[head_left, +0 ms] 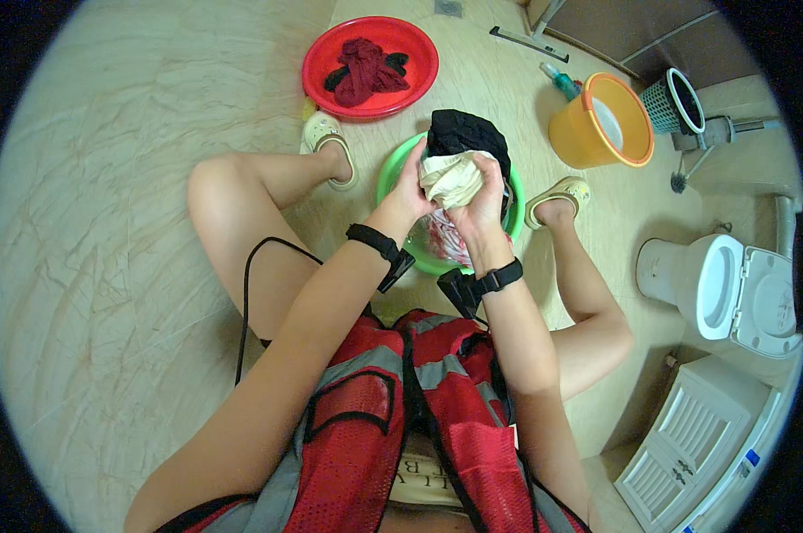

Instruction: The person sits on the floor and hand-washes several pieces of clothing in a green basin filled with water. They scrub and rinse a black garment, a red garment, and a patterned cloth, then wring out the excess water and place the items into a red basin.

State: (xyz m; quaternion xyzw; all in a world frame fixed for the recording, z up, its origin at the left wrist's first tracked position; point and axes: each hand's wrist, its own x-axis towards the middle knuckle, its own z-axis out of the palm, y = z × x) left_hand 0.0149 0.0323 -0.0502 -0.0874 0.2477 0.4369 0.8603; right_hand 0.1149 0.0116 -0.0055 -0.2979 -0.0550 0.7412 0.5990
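Bunched between my two hands is a cream-coloured cloth (455, 178), held above a green basin (389, 171). My left hand (410, 185) grips its left side, and my right hand (481, 200) closes round its right side. Dark fabric (469, 133) lies at the basin's far side, just beyond the cream cloth. Nearer to me in the same basin, a red-and-white patterned cloth (443, 238) shows below my hands. Whether the cream cloth is a garment I cannot tell, since it is crumpled and partly covered by my fingers.
A red basin (318, 55) with dark red cloth (366, 73) stands at the far left. To the right are an orange bucket (568, 135), a green bottle (561, 83), a lattice bin (661, 105), a squeegee (530, 43), a toilet (717, 284) and a white louvred cabinet (686, 435).
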